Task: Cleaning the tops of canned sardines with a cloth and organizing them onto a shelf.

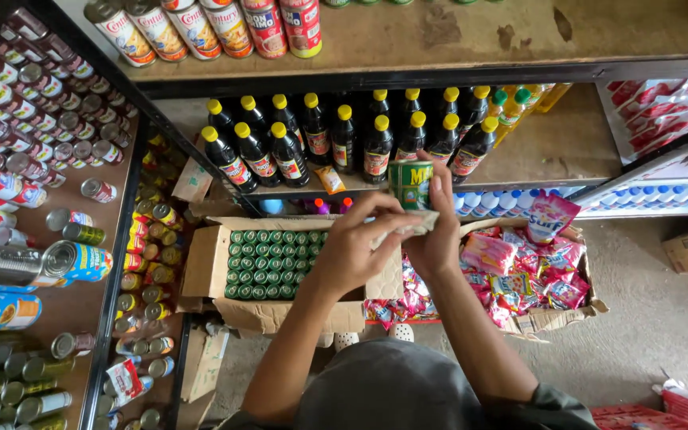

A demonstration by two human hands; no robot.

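Observation:
My right hand (437, 235) is raised in front of the shelves and grips a green tin can (410, 181) by its lower part. My left hand (353, 248) sits just left of it, fingers pinched on a pale rag or scrap of paper (412, 226) held against the bottom of the can. Both hands hover over an open cardboard box (201, 267) packed with several small green-capped bottles (268, 263).
Dark bottles with yellow caps (344, 135) line the shelf behind the hands. Labelled cans (201, 28) stand on the top shelf (455, 36), and more cans (33, 159) fill the left racks. A cardboard box of pink sachets (523, 271) sits on the concrete floor (654, 318).

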